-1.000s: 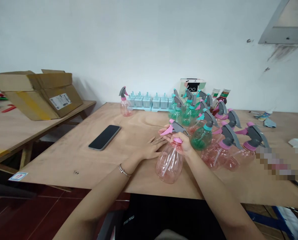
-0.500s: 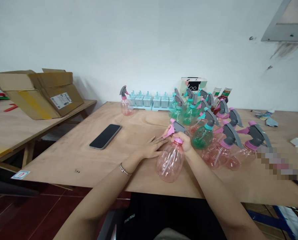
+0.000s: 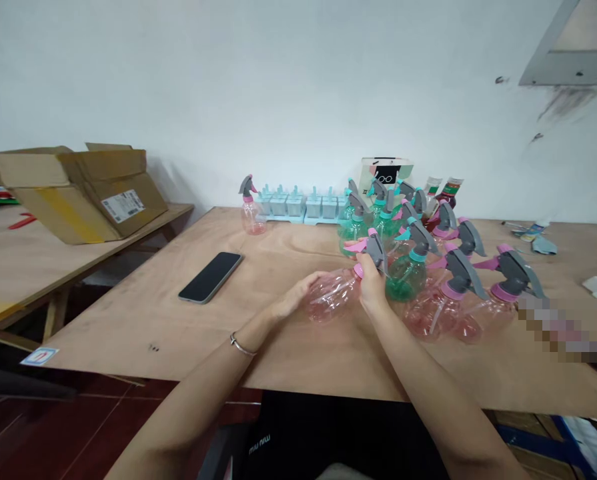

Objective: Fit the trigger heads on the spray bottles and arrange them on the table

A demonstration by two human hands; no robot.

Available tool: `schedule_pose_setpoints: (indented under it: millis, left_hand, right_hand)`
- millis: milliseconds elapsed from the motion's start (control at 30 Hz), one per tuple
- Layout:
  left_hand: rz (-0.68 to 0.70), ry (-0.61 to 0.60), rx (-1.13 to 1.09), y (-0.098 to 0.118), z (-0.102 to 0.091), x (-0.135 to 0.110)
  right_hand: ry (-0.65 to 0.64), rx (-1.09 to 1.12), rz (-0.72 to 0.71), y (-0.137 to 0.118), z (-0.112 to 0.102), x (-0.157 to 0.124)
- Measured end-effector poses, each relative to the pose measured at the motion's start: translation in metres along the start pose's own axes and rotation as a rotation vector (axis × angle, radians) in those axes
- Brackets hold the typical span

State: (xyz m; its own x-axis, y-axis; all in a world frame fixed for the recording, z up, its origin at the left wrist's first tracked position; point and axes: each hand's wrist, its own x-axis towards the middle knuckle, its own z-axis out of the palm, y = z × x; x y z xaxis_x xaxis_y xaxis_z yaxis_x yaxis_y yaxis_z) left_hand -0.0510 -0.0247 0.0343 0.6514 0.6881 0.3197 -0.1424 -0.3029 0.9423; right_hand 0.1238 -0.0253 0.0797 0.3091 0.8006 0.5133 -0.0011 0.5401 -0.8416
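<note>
A clear pink spray bottle (image 3: 332, 297) with a pink and grey trigger head is held tilted above the table, its base toward the left. My right hand (image 3: 373, 283) is closed round its neck, just under the trigger head. At the bottle's base end, my left hand (image 3: 298, 295) grips the body; its fingertips are partly hidden behind it. Close to my right hand stands a green spray bottle (image 3: 405, 277) with a turquoise collar. Another pink spray bottle (image 3: 433, 313) is to the right of it.
Several more green and pink spray bottles crowd the table's right side. A lone pink spray bottle (image 3: 253, 217) stands at the back beside light-blue popsicle moulds (image 3: 294, 205). A phone (image 3: 211, 277) lies at left. A cardboard box (image 3: 88, 193) rests on the neighbouring table.
The pink spray bottle has gone from nearly upright to tilted, its base swinging up and left. My left hand has moved from beside the trigger head onto the bottle's base end.
</note>
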Motion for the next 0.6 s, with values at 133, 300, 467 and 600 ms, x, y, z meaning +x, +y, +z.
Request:
schedule_pose_setpoints:
  millis: [133,300,467,600]
  left_hand:
    - [0.086,-0.033,0.179,0.001,-0.003,-0.001]
    - [0.051,0.187,0.436,-0.012,-0.016,-0.002]
    - [0.096,0.555,0.386,-0.023,-0.046,0.001]
    - [0.090,0.922,0.551,-0.018,-0.095,0.000]
  right_hand:
    - [-0.012,-0.019,-0.086,-0.005,0.009,-0.002]
    - [-0.412,-0.018,-0.011,-0.002,0.008,0.011]
    - [-0.283,-0.042,0.048,0.025,0.001,0.048]
    - [0.220,-0.267,0.047,0.051,0.006,0.083]
